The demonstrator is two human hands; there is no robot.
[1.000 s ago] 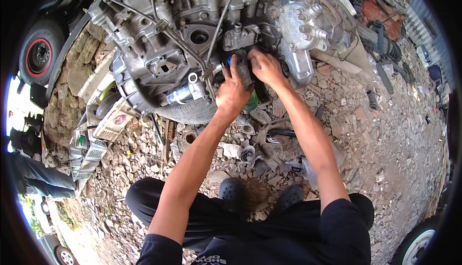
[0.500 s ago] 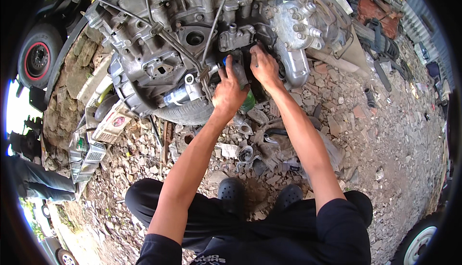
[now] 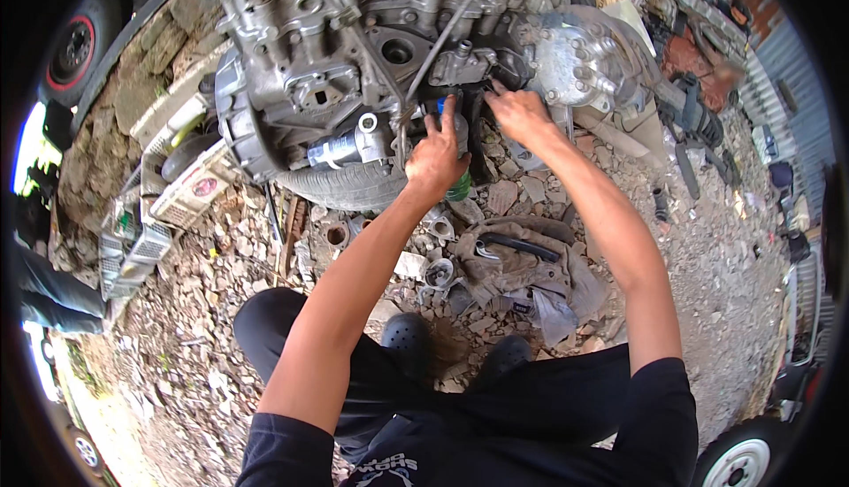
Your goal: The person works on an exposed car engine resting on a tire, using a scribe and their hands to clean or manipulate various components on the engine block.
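Observation:
My left hand (image 3: pixel 435 155) has its index finger stretched up and the others curled on what looks like a plastic bottle with a blue top and green lower part (image 3: pixel 459 187), beneath the metal engine assembly (image 3: pixel 318 71). My right hand (image 3: pixel 513 111) reaches to the engine just right of the bottle, beside a dark gap, fingers bent; whatever is at their tips is too small to make out. A silver cylinder (image 3: pixel 332 149) lies left of my left hand, and a bolted round housing (image 3: pixel 570 62) sits at the right.
A tire (image 3: pixel 340 191) lies under the engine. Rubble ground (image 3: pixel 707 328) holds metal parts (image 3: pixel 439 275) and a tan cloth (image 3: pixel 504 283) with a black hose. A crate (image 3: pixel 190 195), stone wall (image 3: pixel 106 160) and another person's legs (image 3: pixel 57 297) are left, corrugated sheeting (image 3: pixel 791 107) right.
The view has shifted, so the engine appears farther right and the ground higher. My left hand stays on the bottle; my right fingers have shifted slightly at the engine.

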